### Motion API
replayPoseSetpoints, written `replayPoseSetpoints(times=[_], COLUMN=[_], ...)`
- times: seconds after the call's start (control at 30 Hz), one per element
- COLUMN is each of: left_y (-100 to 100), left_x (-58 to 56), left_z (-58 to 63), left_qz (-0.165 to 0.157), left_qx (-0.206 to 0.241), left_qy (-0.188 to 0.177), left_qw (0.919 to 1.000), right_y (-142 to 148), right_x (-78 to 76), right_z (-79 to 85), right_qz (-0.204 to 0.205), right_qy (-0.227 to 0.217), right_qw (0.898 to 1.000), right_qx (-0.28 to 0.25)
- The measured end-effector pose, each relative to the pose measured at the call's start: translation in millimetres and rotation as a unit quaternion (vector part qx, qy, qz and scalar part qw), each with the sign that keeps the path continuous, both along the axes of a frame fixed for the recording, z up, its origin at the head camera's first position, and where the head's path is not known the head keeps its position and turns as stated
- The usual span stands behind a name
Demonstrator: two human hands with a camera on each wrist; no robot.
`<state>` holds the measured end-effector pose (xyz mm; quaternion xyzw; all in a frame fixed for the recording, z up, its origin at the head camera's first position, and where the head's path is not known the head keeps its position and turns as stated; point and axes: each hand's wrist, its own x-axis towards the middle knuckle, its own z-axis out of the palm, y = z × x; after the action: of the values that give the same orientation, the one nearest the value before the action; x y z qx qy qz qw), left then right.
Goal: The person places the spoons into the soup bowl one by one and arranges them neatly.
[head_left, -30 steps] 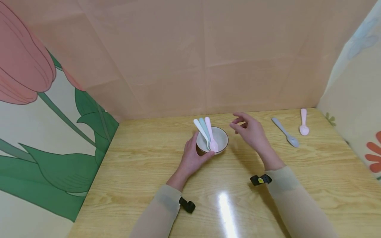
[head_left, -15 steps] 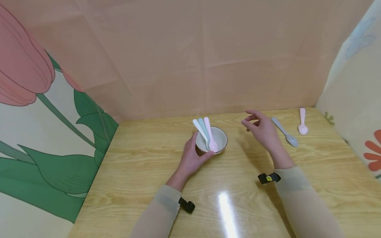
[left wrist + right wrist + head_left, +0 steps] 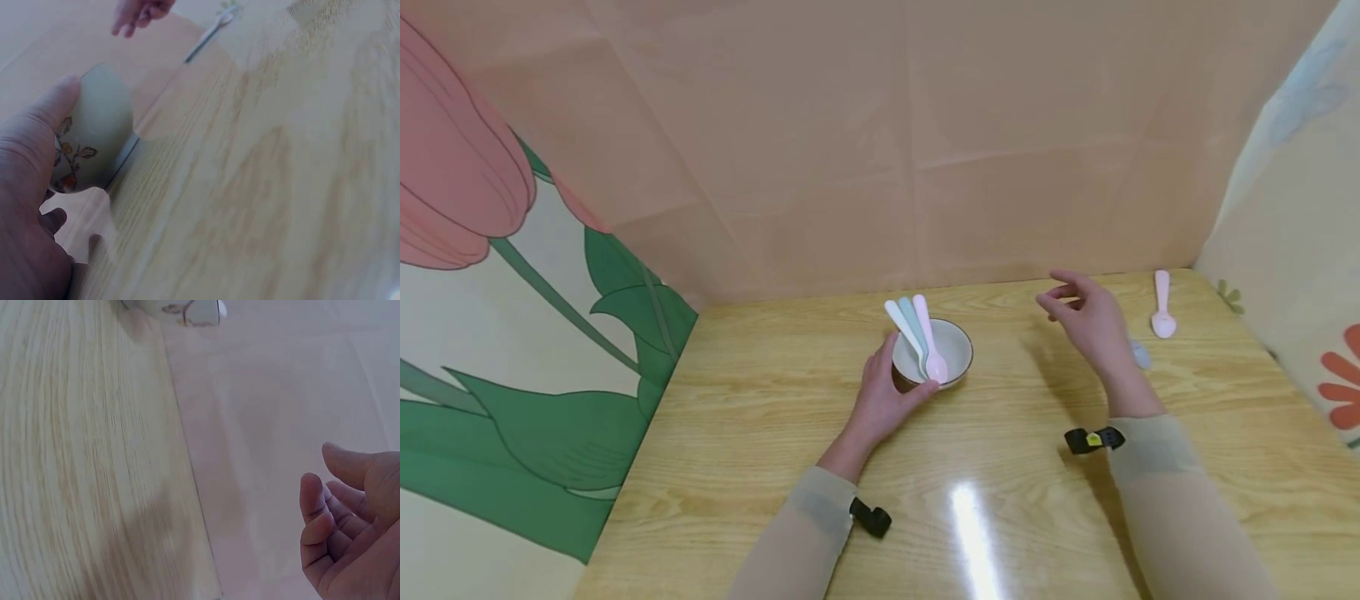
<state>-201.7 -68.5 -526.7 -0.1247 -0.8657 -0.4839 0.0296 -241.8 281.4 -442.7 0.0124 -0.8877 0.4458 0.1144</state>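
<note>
My left hand (image 3: pixel 883 396) holds a small bowl (image 3: pixel 953 346), with the thumb at its near rim and the fingers round its left side. A leafy pattern on the bowl's outside (image 3: pixel 103 125) shows in the left wrist view. Leaning in the bowl are a white spoon (image 3: pixel 901 319), a teal spoon (image 3: pixel 912 315) and a pink spoon (image 3: pixel 924 321), handles up. My right hand (image 3: pixel 1096 325) hovers above the table to the right, fingers loosely bent and holding nothing. It partly hides a grey-blue spoon (image 3: pixel 1140 354).
A second pink spoon (image 3: pixel 1162 300) lies at the far right of the wooden table (image 3: pixel 760 433). A pinkish sheet (image 3: pixel 820 167) rises along the table's back edge. Printed flower panels stand on the left and right.
My right hand has moved to the right, away from the bowl, and now covers most of the grey-blue spoon in the head view. My left hand keeps its place on the bowl.
</note>
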Motion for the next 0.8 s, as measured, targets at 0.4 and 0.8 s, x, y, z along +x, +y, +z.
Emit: replayPoseSetpoints(times=[0.4,0.8], left_y=[0,-1], left_x=[0.2,1.3], left_z=[0.1,2.1], left_qz=[0.001,-0.003], left_qx=[0.004,0.010], left_qy=[0.003,0.001], left_qw=[1.0000,0.9999], right_y=[29,57], right_x=[-5.4,-5.3], right_z=[-10.2,-17.0], right_qz=[-0.037,-0.071], right_qy=[-0.004,-0.038], right_qw=[0.999,0.996], right_qx=[-0.022,-0.037])
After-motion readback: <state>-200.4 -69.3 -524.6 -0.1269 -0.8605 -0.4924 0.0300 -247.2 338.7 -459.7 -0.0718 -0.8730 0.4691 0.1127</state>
